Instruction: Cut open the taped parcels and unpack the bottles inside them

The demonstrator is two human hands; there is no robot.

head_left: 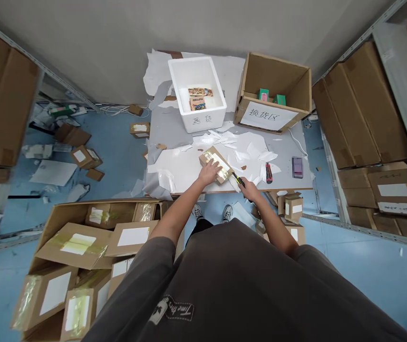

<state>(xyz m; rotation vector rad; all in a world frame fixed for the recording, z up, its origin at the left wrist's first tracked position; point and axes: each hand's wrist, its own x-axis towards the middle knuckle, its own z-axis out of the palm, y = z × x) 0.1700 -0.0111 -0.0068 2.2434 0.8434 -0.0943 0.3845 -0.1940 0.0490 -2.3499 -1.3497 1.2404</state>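
A small cardboard box (208,155) with a white label and shiny tape lies at an angle near the table's front edge. My left hand (210,172) presses over its left part and holds it against the table, fingers across the top. In my right hand (249,189) is a black and yellow utility knife (239,179), gripped by the handle. The knife's tip is at the box's right end; whether it cuts into the tape is too small to tell. To the right lies a red and black tool (268,173), apart from both hands.
Behind stand a white foam bin (203,118) holding a few packets and a cardboard carton (237,111) holding green boxes. Torn paper scraps (221,137) and a phone (297,167) lie on the table (178,168). A large carton (52,216) of parcels stands left; shelves flank both sides.
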